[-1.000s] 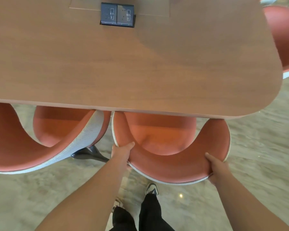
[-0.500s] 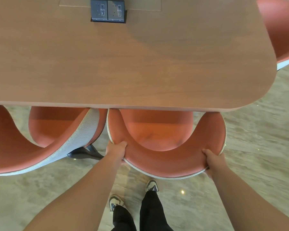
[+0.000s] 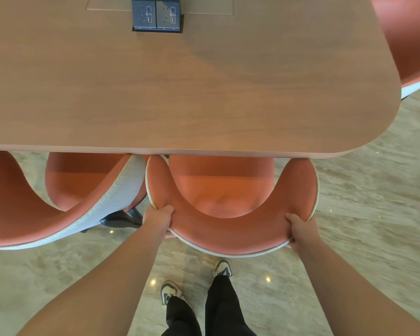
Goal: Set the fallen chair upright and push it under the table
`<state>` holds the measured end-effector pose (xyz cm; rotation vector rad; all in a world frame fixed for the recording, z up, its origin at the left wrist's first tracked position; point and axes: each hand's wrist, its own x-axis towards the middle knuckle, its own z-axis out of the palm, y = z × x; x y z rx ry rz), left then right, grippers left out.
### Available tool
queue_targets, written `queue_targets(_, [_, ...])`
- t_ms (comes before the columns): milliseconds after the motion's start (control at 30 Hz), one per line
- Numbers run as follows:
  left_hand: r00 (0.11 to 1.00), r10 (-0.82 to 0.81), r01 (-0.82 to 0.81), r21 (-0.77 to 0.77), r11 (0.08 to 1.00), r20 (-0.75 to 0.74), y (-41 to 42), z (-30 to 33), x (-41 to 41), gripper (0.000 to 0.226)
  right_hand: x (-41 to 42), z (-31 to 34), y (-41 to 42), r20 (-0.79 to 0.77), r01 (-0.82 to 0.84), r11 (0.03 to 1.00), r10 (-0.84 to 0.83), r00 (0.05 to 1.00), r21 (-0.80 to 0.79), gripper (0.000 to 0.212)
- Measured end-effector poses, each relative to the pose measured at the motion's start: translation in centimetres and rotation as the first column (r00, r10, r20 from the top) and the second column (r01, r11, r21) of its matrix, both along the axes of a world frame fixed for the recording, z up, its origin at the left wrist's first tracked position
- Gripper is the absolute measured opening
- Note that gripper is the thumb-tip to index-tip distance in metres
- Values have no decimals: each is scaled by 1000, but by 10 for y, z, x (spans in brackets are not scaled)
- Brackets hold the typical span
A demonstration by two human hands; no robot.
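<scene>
An orange tub chair [image 3: 230, 229] with a pale outer shell stands upright in front of me. The front of its seat is hidden under the near edge of the wooden table [image 3: 192, 98]. My left hand [image 3: 158, 218] grips the curved backrest rim on its left side. My right hand [image 3: 300, 230] grips the same rim on its right side, thumb on the inner padding. Both forearms reach forward from the bottom of the view.
A second orange chair [image 3: 66, 212] stands close on the left, almost touching the held chair, with its dark base [image 3: 121, 218] showing. A third chair [image 3: 407, 42] sits at the table's right end. A power socket box [image 3: 157, 15] is set in the tabletop. My shoes [image 3: 223, 267] stand on marbled floor.
The chair has slid forward, further under the table, with both hands still on its backrest. I have stepped closer behind it.
</scene>
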<state>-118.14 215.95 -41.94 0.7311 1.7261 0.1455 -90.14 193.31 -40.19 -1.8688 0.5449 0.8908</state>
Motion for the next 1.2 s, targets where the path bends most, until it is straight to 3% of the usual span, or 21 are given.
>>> queue_targets(433, [994,-80,85,54,995,-76,24,2,-3,42,-8,-2,20,-20,33,999,-33,999,-6,46])
queue_targets(833, [981,-148,158,68,985,-129,27,-2,-1,69,-7,-9,21,38,26,997,-23,999,-73,58])
queue_targets(933, [986,-150,155,61,986,-74,26,-1,-5,73,-8,-3,19,14,8,999,-7,1000,-34,56])
queue_targets(1033, [991,-116,115,21,993,64,18,10,-11,61,-16,9,18,-7,2,1000,-2,1000,10,56])
queue_targets(1133, [972,-70,63,39,997,226,2,24,-26,45,-41,22,19,44,-11,1000,10,999,18,52])
queue_targets(1200, [953,-122,106,73,992,279,-7,38,-42,44,-63,31,19,112,-32,999,33,993,-17,43])
